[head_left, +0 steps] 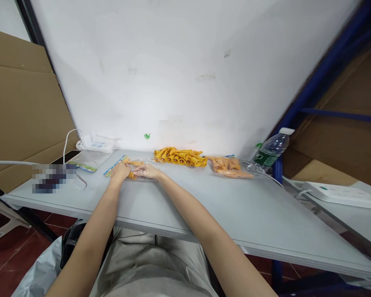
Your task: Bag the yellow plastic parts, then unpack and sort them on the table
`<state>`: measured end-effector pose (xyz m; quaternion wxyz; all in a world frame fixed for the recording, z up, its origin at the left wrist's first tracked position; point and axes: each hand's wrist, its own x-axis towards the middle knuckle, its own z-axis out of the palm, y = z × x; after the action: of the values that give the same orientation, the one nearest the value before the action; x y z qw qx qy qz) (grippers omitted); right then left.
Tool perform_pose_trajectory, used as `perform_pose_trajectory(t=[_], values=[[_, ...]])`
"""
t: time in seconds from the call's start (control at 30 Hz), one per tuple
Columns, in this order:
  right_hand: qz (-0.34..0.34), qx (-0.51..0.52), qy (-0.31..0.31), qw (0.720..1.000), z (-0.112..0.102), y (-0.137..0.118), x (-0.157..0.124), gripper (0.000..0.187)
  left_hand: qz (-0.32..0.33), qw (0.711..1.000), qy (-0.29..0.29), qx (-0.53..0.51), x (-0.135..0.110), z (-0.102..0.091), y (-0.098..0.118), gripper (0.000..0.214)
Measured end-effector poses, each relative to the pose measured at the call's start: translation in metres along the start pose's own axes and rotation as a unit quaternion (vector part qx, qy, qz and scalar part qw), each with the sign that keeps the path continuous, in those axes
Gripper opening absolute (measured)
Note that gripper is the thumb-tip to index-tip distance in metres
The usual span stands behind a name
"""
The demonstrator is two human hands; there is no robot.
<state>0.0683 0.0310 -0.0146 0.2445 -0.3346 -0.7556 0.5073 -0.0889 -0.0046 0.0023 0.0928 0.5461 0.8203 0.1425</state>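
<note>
My left hand is closed around a yellow plastic horn, whose flared end shows beside the fingers. A second yellow horn lies just beyond that hand. Both are at a clear plastic bag with a colourful printed header; whether they lie wholly inside it, I cannot tell. My right hand pinches the clear film from the right, its fingertips close to the left hand. To the right, by the wall, is a pile of yellow horns, flared ends mostly facing me.
A filled bag of horns lies right of the pile, near a tilted water bottle. Another flat clear bag lies left, before a white power strip. A second power strip rests on the right-hand table. Cardboard stands left.
</note>
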Motion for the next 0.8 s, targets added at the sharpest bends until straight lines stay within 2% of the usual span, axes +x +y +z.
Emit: perform_pose_trajectory(t=[0.1, 0.2, 0.37, 0.47, 0.53, 0.67, 0.8], values=[[-0.01, 0.001, 0.028, 1.0, 0.001, -0.001, 0.007, 0.021, -0.009, 1.0, 0.011, -0.012, 0.005, 0.001, -0.006, 0.05], [0.002, -0.013, 0.124, 0.992, -0.008, 0.0, 0.011, 0.02, 0.004, 0.999, 0.032, -0.015, 0.009, 0.006, -0.011, 0.053], [0.018, -0.047, 0.258, 0.965, -0.047, 0.005, 0.009, 0.018, 0.037, 0.997, 0.068, -0.023, 0.017, 0.014, -0.015, 0.055], [0.008, -0.131, 0.332, 0.934, -0.071, 0.012, 0.002, 0.02, 0.075, 0.994, 0.071, -0.026, 0.02, 0.016, -0.014, 0.054], [0.0, -0.187, 0.334, 0.924, -0.081, 0.018, -0.003, 0.026, 0.1, 0.993, 0.054, -0.031, 0.02, 0.017, -0.014, 0.054], [0.025, -0.301, 0.254, 0.919, -0.084, 0.023, -0.008, 0.052, 0.112, 0.994, 0.012, -0.011, 0.02, 0.019, -0.012, 0.056], [0.053, -0.424, 0.186, 0.885, -0.074, 0.016, -0.009, 0.053, 0.103, 0.995, 0.001, 0.002, 0.02, 0.019, -0.011, 0.057]])
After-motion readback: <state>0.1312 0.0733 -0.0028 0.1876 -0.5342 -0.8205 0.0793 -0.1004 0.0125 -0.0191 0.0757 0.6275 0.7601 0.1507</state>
